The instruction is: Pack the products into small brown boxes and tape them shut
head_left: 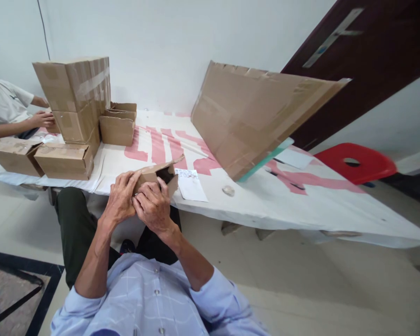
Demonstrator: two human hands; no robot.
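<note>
A small brown cardboard box [150, 174] is held at the table's front edge, its open end facing right with a flap sticking up. My left hand [122, 196] grips the box's left side, fingers bent over it. Against its near side, my right hand [153, 205] is closed, with its fingers curled at the open end. Just right of the box lies a white paper [192, 185] with small round marks. Farther right rests a small clear roundish item [228, 190], too small to identify.
Stacked boxes [77, 93], an open box [117, 129] and two closed boxes [65, 160] [14, 156] stand left on the table [252, 210]. A large cardboard sheet [255, 112] leans behind. A red stool [357, 163] is right. Another person's hands [44, 120] are far left.
</note>
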